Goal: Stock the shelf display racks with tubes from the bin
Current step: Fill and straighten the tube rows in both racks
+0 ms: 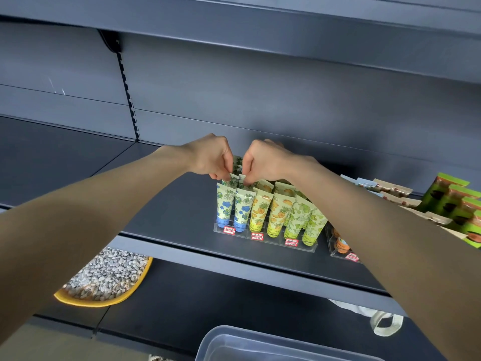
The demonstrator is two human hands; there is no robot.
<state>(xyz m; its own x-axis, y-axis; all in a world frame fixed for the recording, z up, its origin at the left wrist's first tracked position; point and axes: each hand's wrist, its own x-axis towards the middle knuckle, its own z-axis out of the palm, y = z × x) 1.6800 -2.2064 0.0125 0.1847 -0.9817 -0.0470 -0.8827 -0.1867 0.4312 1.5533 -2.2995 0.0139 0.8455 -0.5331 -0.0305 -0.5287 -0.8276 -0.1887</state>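
looking down from the head camera, i see a dark grey shelf (169, 217) running across the whole view, with a lower shelf beneath it. a clear plastic bin (260, 342) sits at the bottom edge; i cannot tell what is in it. a yellow-rimmed pebble-print cushion (104, 277) lies on the lower shelf at left. green packets (453, 204) are stacked at the shelf's far right. a clear display rack (265, 239) stands on the shelf with tubes upright in columns: blue-flower tubes (225, 204) at left, pineapple tubes (260, 212) in the middle, green-leaf tubes (299, 220) at right. the left hand (210, 157) and right hand (265, 160) reach over the rack's back rows, close together. the left fingers (221, 175) pinch the crimped top of a blue-flower tube behind the front row. the right fingers (248, 178) pinch the top of the one just beside it.
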